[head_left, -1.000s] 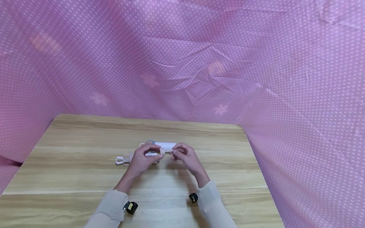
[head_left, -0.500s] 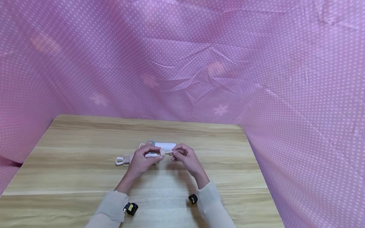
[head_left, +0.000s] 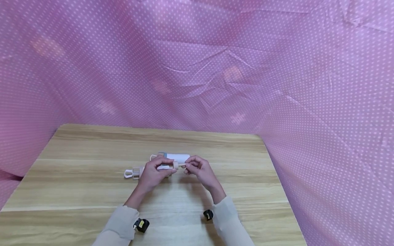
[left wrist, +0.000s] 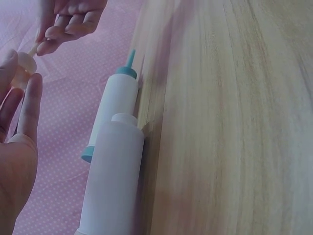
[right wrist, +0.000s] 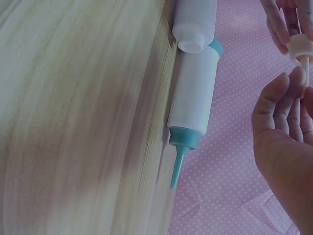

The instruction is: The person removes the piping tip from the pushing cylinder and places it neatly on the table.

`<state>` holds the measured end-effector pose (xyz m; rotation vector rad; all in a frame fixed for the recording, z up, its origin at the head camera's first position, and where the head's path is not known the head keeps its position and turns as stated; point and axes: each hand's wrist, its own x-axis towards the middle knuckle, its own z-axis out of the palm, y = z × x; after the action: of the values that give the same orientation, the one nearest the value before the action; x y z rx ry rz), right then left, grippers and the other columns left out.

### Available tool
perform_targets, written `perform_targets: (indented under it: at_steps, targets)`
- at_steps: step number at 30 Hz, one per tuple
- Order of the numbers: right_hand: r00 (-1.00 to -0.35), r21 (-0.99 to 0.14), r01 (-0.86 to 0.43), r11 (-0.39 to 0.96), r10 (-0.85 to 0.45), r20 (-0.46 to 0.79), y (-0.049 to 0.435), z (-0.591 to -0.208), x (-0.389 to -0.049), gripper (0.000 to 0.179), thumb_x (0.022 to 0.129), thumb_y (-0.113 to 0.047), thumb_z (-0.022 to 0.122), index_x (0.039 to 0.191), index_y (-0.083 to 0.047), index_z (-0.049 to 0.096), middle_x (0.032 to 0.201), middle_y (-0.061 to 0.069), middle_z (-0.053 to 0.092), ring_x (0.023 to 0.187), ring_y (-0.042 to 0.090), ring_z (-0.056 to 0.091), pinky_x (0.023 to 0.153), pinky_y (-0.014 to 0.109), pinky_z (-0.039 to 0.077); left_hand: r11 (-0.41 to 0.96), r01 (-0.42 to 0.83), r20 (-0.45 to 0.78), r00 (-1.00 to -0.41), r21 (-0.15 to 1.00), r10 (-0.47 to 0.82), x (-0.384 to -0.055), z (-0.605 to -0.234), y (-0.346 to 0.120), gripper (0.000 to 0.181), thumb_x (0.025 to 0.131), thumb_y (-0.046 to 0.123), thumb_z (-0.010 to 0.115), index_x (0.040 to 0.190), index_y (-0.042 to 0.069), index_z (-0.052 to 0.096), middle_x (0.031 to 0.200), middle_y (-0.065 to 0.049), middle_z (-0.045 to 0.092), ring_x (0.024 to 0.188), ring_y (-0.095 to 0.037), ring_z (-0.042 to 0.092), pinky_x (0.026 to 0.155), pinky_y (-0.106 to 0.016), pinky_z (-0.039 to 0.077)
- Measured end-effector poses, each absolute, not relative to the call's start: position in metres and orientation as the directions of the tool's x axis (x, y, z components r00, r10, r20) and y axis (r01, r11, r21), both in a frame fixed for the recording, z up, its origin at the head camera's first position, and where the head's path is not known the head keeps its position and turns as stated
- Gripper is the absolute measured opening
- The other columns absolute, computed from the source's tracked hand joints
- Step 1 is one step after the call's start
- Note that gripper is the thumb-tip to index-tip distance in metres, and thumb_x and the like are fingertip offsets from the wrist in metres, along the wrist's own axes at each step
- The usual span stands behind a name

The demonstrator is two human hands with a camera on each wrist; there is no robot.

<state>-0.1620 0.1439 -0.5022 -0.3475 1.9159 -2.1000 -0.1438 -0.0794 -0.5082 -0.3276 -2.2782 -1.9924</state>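
Between finger and thumb, my left hand (head_left: 150, 175) holds a cream-coloured nozzle cap (head_left: 175, 165) above the table. My right hand (head_left: 201, 171) pinches the cap's thin spout (right wrist: 305, 73), which points to the right. Below the hands lies a white tube-shaped dispenser bottle (left wrist: 112, 176) with a bare neck; its white loop handle (head_left: 128, 173) sticks out to the left, while my left hand covers part of it in the head view. Just behind lies a similar white bottle (head_left: 178, 158), fitted with a teal nozzle (right wrist: 185, 139).
The wood-grain table (head_left: 92, 191) is bordered at the back and sides by a pink dotted cloth (head_left: 197, 68). Black wrist cameras (head_left: 142, 224) hang at both cuffs, low over the table.
The cap and spout sit very slightly lower between the hands than a second ago. Both hands keep their hold, and the bottles have not moved.
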Motion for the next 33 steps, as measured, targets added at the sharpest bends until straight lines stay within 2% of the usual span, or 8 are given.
perform_targets:
  at_steps: [6,13,17,21,24,31,33]
  targets:
    - [-0.929,-0.997,0.038,-0.072,-0.37,-0.009,0.1425,-0.4999,-0.1603,0.018,0.1,0.001,0.058,0.112,0.014,0.056,0.102,0.017,0.073,0.081,0.013,0.068,0.083,0.04,0.06,0.079,0.273,0.265,-0.959,0.959,0.099,-0.1427,-0.5105,-0.0798,0.031,0.076,0.009,0.089,0.106,0.008,0.078,0.103,-0.005,0.07,0.097,-0.017,0.062,0.079,-0.022,0.057]
    - [-0.929,-0.996,0.049,-0.078,-0.37,-0.017,0.1397,-0.4972,-0.1599,0.017,0.1,0.003,0.058,0.112,0.015,0.055,0.103,0.016,0.073,0.08,0.013,0.068,0.079,0.03,0.059,0.062,0.313,0.307,-0.948,0.948,0.088,-0.1431,-0.5125,-0.0797,0.031,0.076,0.004,0.088,0.106,0.004,0.078,0.102,-0.007,0.072,0.097,-0.013,0.063,0.081,-0.025,0.058]
    - [-0.929,-0.996,0.046,-0.079,-0.371,-0.013,0.1389,-0.4962,-0.1594,0.015,0.099,0.004,0.058,0.111,0.014,0.056,0.101,0.012,0.074,0.08,0.013,0.069,0.079,0.03,0.06,0.056,0.318,0.313,-0.946,0.946,0.091,-0.1429,-0.5135,-0.0791,0.031,0.078,0.002,0.086,0.108,0.001,0.077,0.103,-0.011,0.072,0.098,-0.012,0.063,0.082,-0.025,0.058]
    - [-0.925,-0.996,0.043,-0.081,-0.38,-0.009,0.1389,-0.4955,-0.1586,0.016,0.1,0.003,0.058,0.111,0.013,0.057,0.101,0.01,0.074,0.08,0.013,0.069,0.08,0.03,0.06,0.033,0.308,0.304,-0.948,0.951,0.091,-0.1423,-0.5128,-0.0787,0.031,0.08,0.002,0.085,0.109,-0.002,0.076,0.104,-0.015,0.071,0.099,-0.013,0.063,0.084,-0.029,0.059]
    - [-0.922,-0.996,0.039,-0.085,-0.387,-0.003,0.1386,-0.495,-0.158,0.017,0.1,0.002,0.058,0.112,0.014,0.056,0.101,0.009,0.074,0.081,0.014,0.068,0.079,0.03,0.059,0.014,0.291,0.288,-0.954,0.957,0.087,-0.1417,-0.5122,-0.0785,0.032,0.08,0.003,0.085,0.11,-0.001,0.076,0.105,-0.014,0.071,0.099,-0.014,0.063,0.085,-0.034,0.059]
    - [-0.919,-0.995,0.044,-0.087,-0.394,-0.006,0.1372,-0.4969,-0.1575,0.015,0.1,0.003,0.059,0.111,0.014,0.056,0.098,0.018,0.071,0.08,0.014,0.067,0.077,0.029,0.059,0.002,0.273,0.272,-0.959,0.962,0.082,-0.141,-0.5137,-0.0778,0.032,0.079,0.004,0.086,0.11,0.001,0.077,0.104,-0.01,0.07,0.099,-0.014,0.064,0.085,-0.031,0.059]
    - [-0.92,-0.996,0.047,-0.078,-0.392,-0.013,0.1368,-0.4971,-0.157,0.015,0.099,0.003,0.059,0.11,0.013,0.057,0.095,0.016,0.071,0.08,0.014,0.067,0.077,0.028,0.059,0.003,0.271,0.27,-0.959,0.962,0.087,-0.1409,-0.5143,-0.0779,0.034,0.079,0.004,0.086,0.111,-0.001,0.076,0.105,-0.01,0.07,0.1,-0.014,0.064,0.085,-0.03,0.058]
